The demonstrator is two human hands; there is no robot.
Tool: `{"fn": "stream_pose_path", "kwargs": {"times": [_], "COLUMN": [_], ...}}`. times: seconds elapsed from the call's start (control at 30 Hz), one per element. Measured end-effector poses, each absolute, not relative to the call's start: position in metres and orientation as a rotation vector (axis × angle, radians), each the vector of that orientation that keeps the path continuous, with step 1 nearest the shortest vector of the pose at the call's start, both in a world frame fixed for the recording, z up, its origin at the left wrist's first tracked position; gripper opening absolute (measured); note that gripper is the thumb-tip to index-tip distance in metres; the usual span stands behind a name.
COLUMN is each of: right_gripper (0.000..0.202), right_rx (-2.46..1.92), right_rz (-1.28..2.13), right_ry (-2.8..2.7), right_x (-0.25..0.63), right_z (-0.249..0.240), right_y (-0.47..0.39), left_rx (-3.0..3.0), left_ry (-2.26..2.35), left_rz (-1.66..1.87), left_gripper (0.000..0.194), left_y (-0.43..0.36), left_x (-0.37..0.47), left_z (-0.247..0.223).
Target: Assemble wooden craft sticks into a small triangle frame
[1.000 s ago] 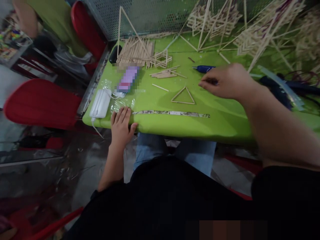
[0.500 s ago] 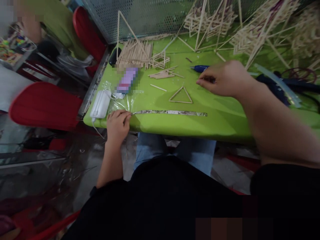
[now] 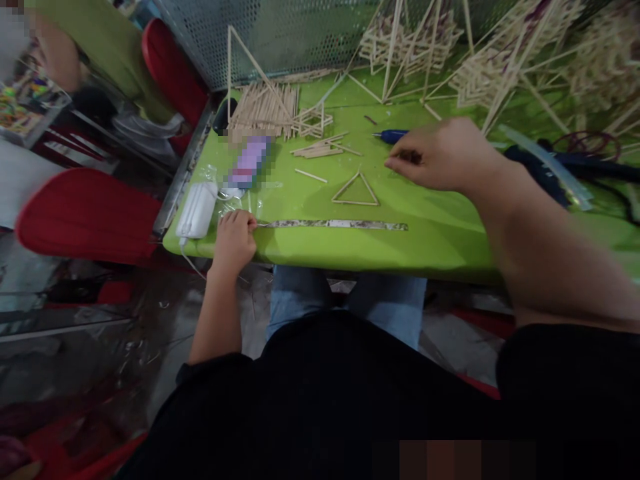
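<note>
My left hand (image 3: 236, 239) is at the table's front edge, its fingers closed at the left end of a narrow speckled strip (image 3: 340, 224) lying flat. My right hand (image 3: 435, 155) hovers over the table, fingers curled together beside a blue pen-like tool (image 3: 391, 136); whatever they may hold is too small to make out. Between the hands lies a triangle of thin sticks (image 3: 356, 202). A single stick (image 3: 311, 176) rests to its left, and a small pile of sticks (image 3: 320, 151) lies behind.
On the green table (image 3: 450, 243) are a white power bank (image 3: 197, 210), a phone (image 3: 250, 160), a large stick pile (image 3: 263, 110) and stick frames (image 3: 405, 47) at the back. Red chairs (image 3: 85, 213) and a person in olive (image 3: 100, 47) are at left.
The whole view has shifted slightly. My left hand's fingers have drawn together a little at the strip's end. My right hand keeps about the same pose near the blue tool.
</note>
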State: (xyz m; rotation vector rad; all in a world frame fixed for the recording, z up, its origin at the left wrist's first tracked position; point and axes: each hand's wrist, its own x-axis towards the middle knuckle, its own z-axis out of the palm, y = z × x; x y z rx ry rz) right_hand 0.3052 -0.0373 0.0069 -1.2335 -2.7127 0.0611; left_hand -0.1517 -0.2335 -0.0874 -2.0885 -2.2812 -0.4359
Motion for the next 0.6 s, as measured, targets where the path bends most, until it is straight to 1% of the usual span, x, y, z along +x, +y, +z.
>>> {"fn": "stream_pose_path", "kwargs": {"times": [0.2, 0.33, 0.5, 0.6], "right_gripper": [0.051, 0.05, 0.043, 0.046], "right_rx": [-1.208, -1.21, -1.238, -1.244], "right_rz": [-0.024, 0.023, 0.137, 0.154], "right_ry": [-2.74, -2.738, -2.681, -2.673], "right_x": [0.306, 0.305, 0.304, 0.304], "right_z": [0.006, 0.007, 0.004, 0.004], "right_y": [-0.036, -0.038, -0.037, -0.036], "left_rx": [-2.083, -2.04, -1.987, -1.942], "left_ry": [-2.29, -2.295, -2.285, -2.292], "left_rz": [-0.568, -0.661, -0.765, -0.809], "left_gripper": [0.015, 0.015, 0.01, 0.008], "left_y": [-0.231, -0.23, -0.23, -0.231], "left_x": [-0.16, -0.163, -0.163, -0.165], "left_z": [-0.095, -0.097, -0.098, -0.099]}}
